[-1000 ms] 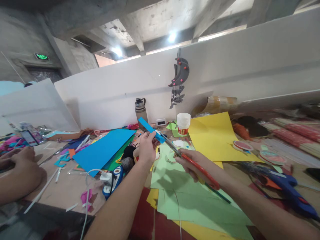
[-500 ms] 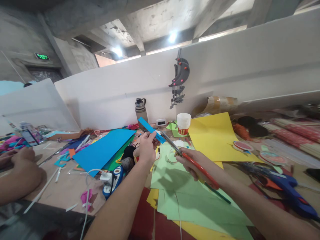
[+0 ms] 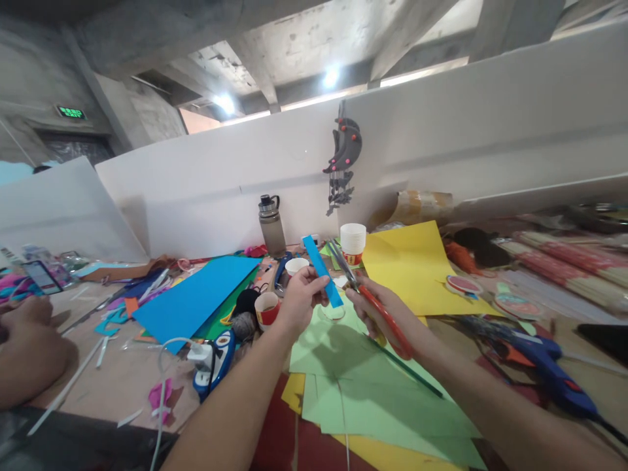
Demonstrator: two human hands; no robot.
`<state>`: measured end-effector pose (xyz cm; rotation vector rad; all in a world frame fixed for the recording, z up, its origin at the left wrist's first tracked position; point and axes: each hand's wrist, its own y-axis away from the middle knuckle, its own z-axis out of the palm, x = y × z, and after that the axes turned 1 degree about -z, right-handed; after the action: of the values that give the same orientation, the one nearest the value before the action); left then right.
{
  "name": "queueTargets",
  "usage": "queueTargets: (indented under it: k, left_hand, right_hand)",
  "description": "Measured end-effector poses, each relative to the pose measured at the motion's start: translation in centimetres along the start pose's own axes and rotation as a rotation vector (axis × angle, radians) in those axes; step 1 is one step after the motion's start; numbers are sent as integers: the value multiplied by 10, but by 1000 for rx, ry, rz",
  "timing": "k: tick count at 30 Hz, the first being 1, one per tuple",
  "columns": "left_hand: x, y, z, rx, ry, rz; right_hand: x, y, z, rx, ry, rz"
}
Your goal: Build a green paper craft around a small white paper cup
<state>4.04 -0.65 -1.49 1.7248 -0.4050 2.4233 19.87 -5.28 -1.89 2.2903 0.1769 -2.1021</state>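
My left hand (image 3: 305, 296) pinches a narrow blue strip (image 3: 321, 269) that stands tilted in front of the table's far side. In my right hand (image 3: 380, 307) are red-handled scissors (image 3: 385, 320), their blades pointing up and left, slightly parted and just right of the strip. Strip and blades look apart. Beneath both hands lie light green sheets (image 3: 353, 366), with a dark green stick (image 3: 417, 373) on them. A large blue sheet (image 3: 196, 294) is left of my left hand, and a yellow sheet (image 3: 417, 268) lies beyond my right hand.
Paper cups (image 3: 266, 311), a bottle (image 3: 271, 229) and a stack of cups (image 3: 352, 242) stand around the middle. A power strip (image 3: 216, 363) with a cable is at left, a blue glue gun (image 3: 554, 373) at right. Another person's hand (image 3: 34, 340) rests at far left.
The blue strip has turned more upright and come away from the scissor blades. The scissors have tipped more upright. The view has shifted a little, and the cups by my left hand show more.
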Motion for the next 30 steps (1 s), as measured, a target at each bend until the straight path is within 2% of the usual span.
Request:
queueTargets:
  k: [4,7,11,15,19,22,25,27,30]
  left_hand:
    - [-1,4,4,-71,-64,-53]
    - [-3,6,5,-163,-102,-98]
    - [-6,8,5,-286,-162,-146]
    - [-8,10,4,-370,-242,-187]
    - [-8,11,7,-383,-178,-217]
    - [-6,10,10,-269,-29,-155]
    - [-2,8,12,-168,15,-83]
    - [1,9,13,-196,-23,-105]
    - [4,11,15,-264,-50,-145]
  right_hand:
    - [-4,-2,-1,127,-135,-10]
    - [-4,-4,-4,192,-160,-116]
    - [-1,-5,-6,215,-195,-237]
    - [-1,-3,-6,234,-184,-245]
    - [-3,-2,-8,197,-182,-190]
    - [0,-4,-9,104,-281,-169]
    - [5,-6,-8,-62,-457,-93]
    - [8,-8,-6,-135,-548,-32]
    - [10,-9,-2,-134,-608,8]
